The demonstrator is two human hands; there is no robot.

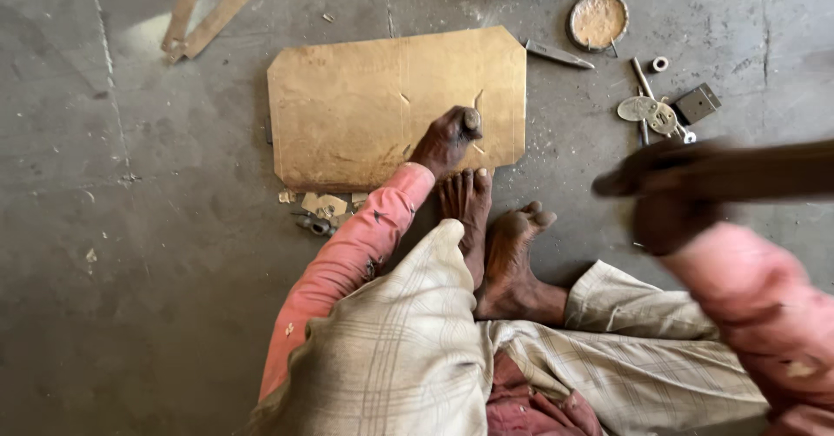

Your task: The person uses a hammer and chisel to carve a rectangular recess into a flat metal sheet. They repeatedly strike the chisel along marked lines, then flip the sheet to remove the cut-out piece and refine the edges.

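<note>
Blurred dark tool in right hand, shape indistinct.

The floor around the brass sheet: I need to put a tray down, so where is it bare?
Bare concrete floor lies left of the brass sheet, below the two metal strips. Crowded: right of the sheet, with a round dish, a chisel and small metal parts; offcuts litter its lower edge.

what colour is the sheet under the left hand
Dull brassy yellow-brown, seen in the head view: the metal sheet lies flat on the grey floor beneath the left hand.
</note>
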